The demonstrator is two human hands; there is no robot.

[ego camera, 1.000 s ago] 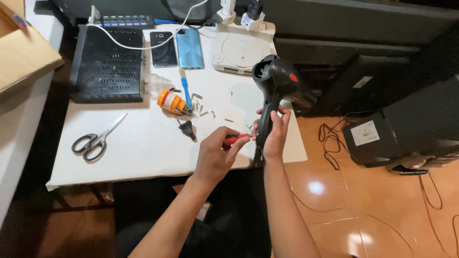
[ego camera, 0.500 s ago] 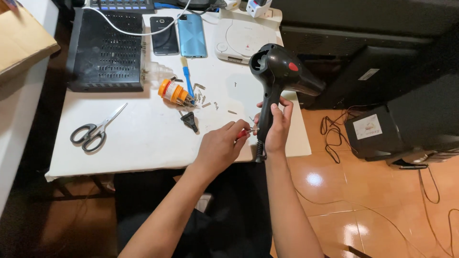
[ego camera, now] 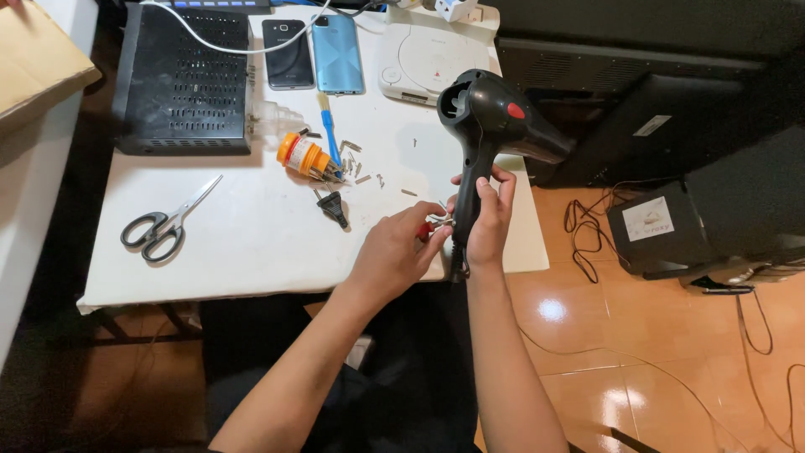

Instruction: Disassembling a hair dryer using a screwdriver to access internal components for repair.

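Observation:
A black hair dryer [ego camera: 490, 117] with a red switch stands upright over the white table's [ego camera: 251, 243] right edge. My right hand [ego camera: 486, 218] is wrapped around its handle. My left hand [ego camera: 394, 252] grips a red-handled screwdriver [ego camera: 429, 228], whose tip meets the handle's side. Most of the tool is hidden under my fingers. Loose screws [ego camera: 362, 168] lie scattered on the table just beyond my hands.
Also on the table: scissors [ego camera: 163, 222], an orange pill bottle [ego camera: 303, 156], a blue tool [ego camera: 329, 126], a small black plug [ego camera: 334, 206], a black vented box [ego camera: 180, 84], two phones [ego camera: 314, 52] and a white console [ego camera: 428, 59]. Black equipment [ego camera: 713, 201] and cables sit on the floor at right.
The view has shifted a little, so table and dryer sit slightly higher and nearer. Both hands keep their hold; the screwdriver stays against the handle.

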